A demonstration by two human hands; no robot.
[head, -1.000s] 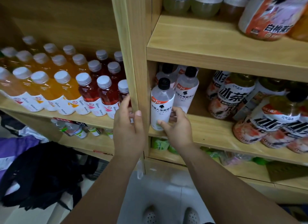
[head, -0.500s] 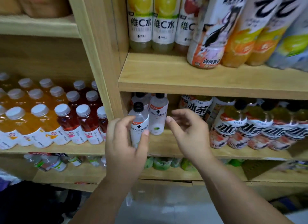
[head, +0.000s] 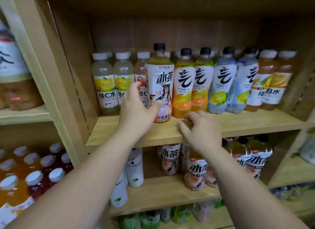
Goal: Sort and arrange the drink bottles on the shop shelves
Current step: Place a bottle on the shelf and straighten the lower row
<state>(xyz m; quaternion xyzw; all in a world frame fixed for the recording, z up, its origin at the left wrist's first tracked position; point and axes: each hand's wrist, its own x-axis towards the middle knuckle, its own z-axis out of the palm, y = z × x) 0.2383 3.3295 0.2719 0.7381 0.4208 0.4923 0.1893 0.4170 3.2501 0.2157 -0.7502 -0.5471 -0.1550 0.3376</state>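
Observation:
A tall peach-tea bottle [head: 159,85] with a black cap and white-pink label stands near the front of the upper wooden shelf [head: 238,124]. My left hand [head: 136,107] grips its lower left side, thumb across the label. My right hand [head: 199,129] rests with loosely curled fingers on the shelf board just right of the bottle, holding nothing. Behind stand yellow vitamin-C bottles [head: 105,87], orange sparkling bottles [head: 184,87], pale blue sparkling bottles [head: 221,85] and orange-label bottles [head: 272,85].
The shelf below holds more peach-tea bottles [head: 196,170] and white bottles [head: 134,167]. A wooden upright [head: 56,78] divides off the left bay, where white-capped orange and red bottles [head: 34,177] stand. Green bottles [head: 153,218] sit on the lowest shelf.
My view has risen from the lower shelf to the upper one. Both hands left the white bottles; the left now grips the peach-tea bottle and the right rests on the upper shelf.

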